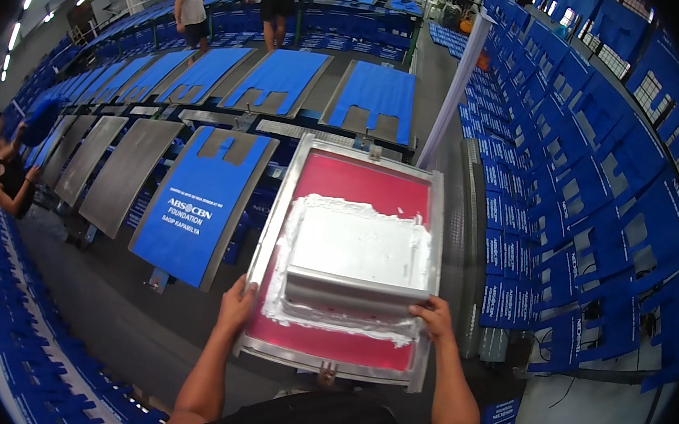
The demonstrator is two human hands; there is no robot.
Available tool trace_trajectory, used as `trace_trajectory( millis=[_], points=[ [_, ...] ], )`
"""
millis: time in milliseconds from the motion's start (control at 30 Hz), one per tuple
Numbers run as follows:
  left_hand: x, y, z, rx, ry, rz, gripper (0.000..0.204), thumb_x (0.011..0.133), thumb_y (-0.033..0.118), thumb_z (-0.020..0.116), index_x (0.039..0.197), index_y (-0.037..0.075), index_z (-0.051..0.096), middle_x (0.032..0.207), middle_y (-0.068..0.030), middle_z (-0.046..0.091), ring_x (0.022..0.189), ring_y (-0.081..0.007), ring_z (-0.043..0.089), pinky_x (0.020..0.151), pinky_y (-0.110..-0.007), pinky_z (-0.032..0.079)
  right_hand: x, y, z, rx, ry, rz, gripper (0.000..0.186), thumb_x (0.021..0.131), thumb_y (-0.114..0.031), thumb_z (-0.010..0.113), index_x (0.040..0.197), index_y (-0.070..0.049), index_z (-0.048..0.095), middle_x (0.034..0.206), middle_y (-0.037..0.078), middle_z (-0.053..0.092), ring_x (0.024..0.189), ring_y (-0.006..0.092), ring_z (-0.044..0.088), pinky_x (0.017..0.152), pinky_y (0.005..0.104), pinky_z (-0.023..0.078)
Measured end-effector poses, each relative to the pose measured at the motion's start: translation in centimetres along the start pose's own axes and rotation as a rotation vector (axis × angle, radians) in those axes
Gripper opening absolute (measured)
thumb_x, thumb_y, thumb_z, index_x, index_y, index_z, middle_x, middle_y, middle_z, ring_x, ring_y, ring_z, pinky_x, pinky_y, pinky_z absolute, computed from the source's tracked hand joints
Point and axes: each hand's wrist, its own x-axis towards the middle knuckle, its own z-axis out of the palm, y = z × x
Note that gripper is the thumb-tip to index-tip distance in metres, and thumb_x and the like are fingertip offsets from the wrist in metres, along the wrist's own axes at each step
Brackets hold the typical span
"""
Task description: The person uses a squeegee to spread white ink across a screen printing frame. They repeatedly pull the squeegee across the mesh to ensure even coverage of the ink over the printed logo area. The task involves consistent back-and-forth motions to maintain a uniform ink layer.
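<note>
The screen (363,178), its long axis running away from the body, lies between the hands: the left hand (237,303) grips its left edge, the right hand (435,319) its right edge. The squeegee (356,296) lies crosswise in white ink (353,241), nearer the right thumb; beyond the left edge lies a blue bag (192,231).

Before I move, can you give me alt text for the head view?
The left hand and right hand hold a framed red printing screen by opposite sides, with white ink and a metal squeegee on it. Left of it lies a printed blue bag panel; more blue panels fill the right.
</note>
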Motion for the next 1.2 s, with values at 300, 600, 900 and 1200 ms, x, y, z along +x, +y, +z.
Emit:
trace_trajectory(
  millis=[300,600,900,1200],
  points=[
    [-5.8,9.7,23.3,-0.012,-0.262,0.141,0.051,0.092,0.033,0.059,0.129,-0.002,0.053,0.112,-0.0245,0.065,0.107,-0.0301,0.064,0.089,-0.036,0.049,-13.0,-0.8,-24.1,-0.026,0.337,-0.156,0.032,0.066,-0.003,0.076,0.096,-0.001,0.065,0.096,0.001,0.058,0.093,0.0138,0.055,0.085,0.0284,0.044],
    [-6.2,20.1,39.5,0.102,-0.372,0.194,0.058,0.092,0.039,0.058,0.132,-0.003,0.050,0.124,-0.0251,0.059,0.116,-0.0331,0.058,0.097,-0.038,0.044,-12.7,0.7,-42.3,0.028,0.460,-0.131,0.051,0.069,-0.007,0.078,0.117,-0.002,0.060,0.105,0.006,0.062,0.101,0.0184,0.055,0.090,0.0309,0.043],
    [7.4,27.6,51.3,0.039,-0.258,0.201,0.056,0.092,0.041,0.058,0.128,-0.002,0.054,0.116,-0.0239,0.064,0.107,-0.0330,0.064,0.091,-0.038,0.048,8.2,-4.6,-54.9,-0.075,0.271,-0.222,0.045,0.078,-0.010,0.075,0.119,0.001,0.059,0.108,0.006,0.063,0.100,0.0191,0.056,0.090,0.0314,0.043],
    [21.9,36.9,59.8,-0.035,-0.340,0.299,0.056,0.090,0.039,0.060,0.128,-0.002,0.054,0.116,-0.0254,0.063,0.112,-0.0347,0.061,0.095,-0.037,0.046,20.5,-10.7,-58.9,-0.055,0.489,-0.263,0.055,0.067,-0.014,0.081,0.115,-0.002,0.060,0.100,0.000,0.059,0.097,0.0138,0.053,0.088,0.0265,0.040]
  ],
)
